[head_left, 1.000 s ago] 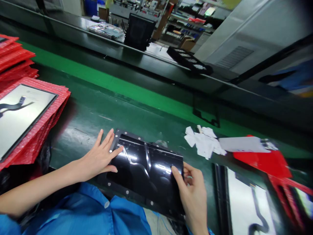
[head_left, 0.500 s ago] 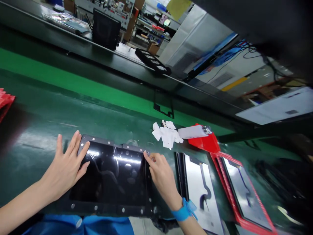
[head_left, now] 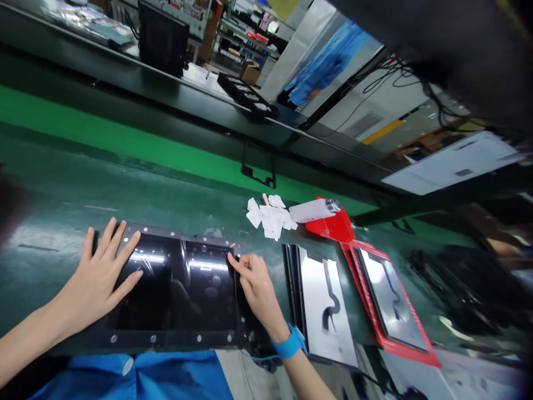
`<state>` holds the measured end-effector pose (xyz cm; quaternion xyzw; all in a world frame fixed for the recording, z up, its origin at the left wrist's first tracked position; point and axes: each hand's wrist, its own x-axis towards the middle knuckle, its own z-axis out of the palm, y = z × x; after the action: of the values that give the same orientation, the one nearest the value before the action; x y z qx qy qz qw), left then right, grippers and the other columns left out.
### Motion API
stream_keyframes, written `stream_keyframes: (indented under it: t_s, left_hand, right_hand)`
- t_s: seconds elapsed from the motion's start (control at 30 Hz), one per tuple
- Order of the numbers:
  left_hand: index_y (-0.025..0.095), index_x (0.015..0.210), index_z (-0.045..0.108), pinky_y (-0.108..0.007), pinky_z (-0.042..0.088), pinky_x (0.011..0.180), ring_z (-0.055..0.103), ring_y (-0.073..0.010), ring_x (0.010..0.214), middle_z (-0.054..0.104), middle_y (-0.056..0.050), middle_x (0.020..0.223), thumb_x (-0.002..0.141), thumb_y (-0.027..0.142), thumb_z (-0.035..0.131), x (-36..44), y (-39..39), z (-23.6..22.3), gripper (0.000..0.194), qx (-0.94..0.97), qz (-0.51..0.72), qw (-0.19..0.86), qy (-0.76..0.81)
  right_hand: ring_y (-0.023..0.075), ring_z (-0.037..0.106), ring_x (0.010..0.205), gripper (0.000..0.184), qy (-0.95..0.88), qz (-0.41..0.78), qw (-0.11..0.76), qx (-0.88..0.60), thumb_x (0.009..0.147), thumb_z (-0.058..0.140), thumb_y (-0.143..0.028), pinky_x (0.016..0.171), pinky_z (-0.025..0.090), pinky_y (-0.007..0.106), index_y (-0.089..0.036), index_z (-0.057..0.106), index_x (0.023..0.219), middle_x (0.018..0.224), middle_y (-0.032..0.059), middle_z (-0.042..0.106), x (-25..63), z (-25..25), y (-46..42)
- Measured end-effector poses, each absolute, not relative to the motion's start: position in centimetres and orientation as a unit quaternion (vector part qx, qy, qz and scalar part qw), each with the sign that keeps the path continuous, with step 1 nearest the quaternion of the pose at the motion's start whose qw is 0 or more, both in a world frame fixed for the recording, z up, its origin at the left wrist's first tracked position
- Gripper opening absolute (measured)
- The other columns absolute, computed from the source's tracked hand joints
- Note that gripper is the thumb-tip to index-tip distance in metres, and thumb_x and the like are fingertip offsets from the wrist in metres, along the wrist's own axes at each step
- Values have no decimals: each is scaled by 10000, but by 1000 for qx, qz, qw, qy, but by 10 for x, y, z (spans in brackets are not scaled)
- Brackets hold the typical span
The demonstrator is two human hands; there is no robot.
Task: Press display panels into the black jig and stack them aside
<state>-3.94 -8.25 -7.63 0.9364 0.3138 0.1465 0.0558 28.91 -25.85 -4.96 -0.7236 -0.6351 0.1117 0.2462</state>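
A glossy black screen panel lies flat in front of me, bordered by a dark flat plate with several round silver spots. My left hand rests open with spread fingers over the plate's left edge, its thumb and fingertips reaching the panel. At the panel's upper right corner, my right hand presses its stretched index fingertip, while its other fingers are curled. I see nothing held in either hand. A blue wristband with a thin cord is on my right wrist. Reflections streak the panel's surface.
White paper scraps and a pale bottle with a metallic cap lie beyond my right hand. Silver-backed screen panels sit to the right, near another on red bubble wrap. A raised dark ledge runs behind.
My right hand has gone from gripping the panel's right edge to pressing its upper right corner. The panel now lies flatter. My left hand stays at the left edge; the view has swung right.
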Motion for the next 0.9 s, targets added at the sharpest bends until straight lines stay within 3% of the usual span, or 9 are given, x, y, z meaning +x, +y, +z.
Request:
stream_keyframes:
  t_s: [0.07,0.2,0.3,0.43,0.6,0.73,0.9]
  left_hand:
    - [227,1584,162,-682,155,1163,64,-427,1505,58,-133,1656,951,529,456,-53,-91,-75,761,937,131,99,307]
    - [312,1576,164,-661,289,1128,91,-430,1498,28,-78,1660,911,542,546,-81,-102,-71,801,943,93,170,270]
    - [346,1569,172,-648,368,1085,81,-435,1492,30,-55,1658,904,530,560,-91,-104,-67,792,943,65,189,266]
    - [325,1569,200,-671,309,1111,87,-427,1493,66,-58,1657,944,510,469,-92,-107,-72,706,929,70,215,294]
    - [302,1576,184,-691,291,1105,72,-447,1493,27,-71,1661,942,455,472,-87,-111,-82,713,933,82,199,289]
    - [265,1583,159,-654,240,1151,77,-438,1499,-31,-87,1664,945,489,458,-72,-118,-78,739,931,118,170,301]
    - [217,1590,105,-619,168,1186,104,-406,1508,41,-131,1660,955,572,399,-63,-125,-80,784,926,156,118,322]
  right_hand:
    - [215,530,933,462,-593,187,262,-738,993,418,-241,854,494,391,-291,480,1447,1022,62,487,285,-44,-278]
    - [164,534,747,899,-521,316,227,-760,858,680,-319,693,533,315,-315,147,1581,1022,26,468,281,-38,-309]
    - [150,522,679,978,-532,354,178,-748,830,707,-270,638,522,293,-378,86,1577,985,-2,477,286,-32,-309]
    - [153,553,681,996,-588,347,100,-724,827,721,-214,616,503,274,-425,89,1567,1011,2,471,289,-23,-295]
    - [188,583,813,947,-591,303,92,-742,862,685,-162,742,521,324,-406,102,1568,1057,24,444,272,-26,-296]
    - [214,565,878,696,-584,265,156,-751,969,545,-277,767,524,354,-320,193,1567,1065,62,451,263,-36,-310]
    - [186,582,735,450,-573,285,197,-743,1034,375,-369,734,528,334,-248,436,1464,893,33,557,286,-27,-295]
